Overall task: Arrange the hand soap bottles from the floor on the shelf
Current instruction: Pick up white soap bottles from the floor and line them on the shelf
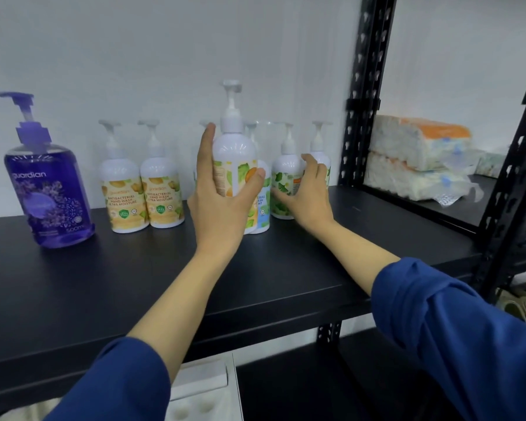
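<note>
My left hand [222, 202] grips a white pump bottle with a green and orange label [236, 153], held upright at the middle of the black shelf [134, 284]. A blue-labelled bottle [263, 208] stands right behind it. My right hand [308, 192] wraps its fingers round a green-labelled white pump bottle [284, 180], with another white bottle [321, 147] beside it. Two yellow-labelled hand wash bottles [125, 192] [164, 192] stand to the left near the wall. A large purple pump bottle [47, 189] stands at the far left.
Black perforated uprights [365, 86] bound the shelf on the right. Beyond them, wrapped soft packs [416, 156] are stacked on the neighbouring shelf. Below the shelf edge sits a white box [204, 390]. A white wall runs behind the bottles.
</note>
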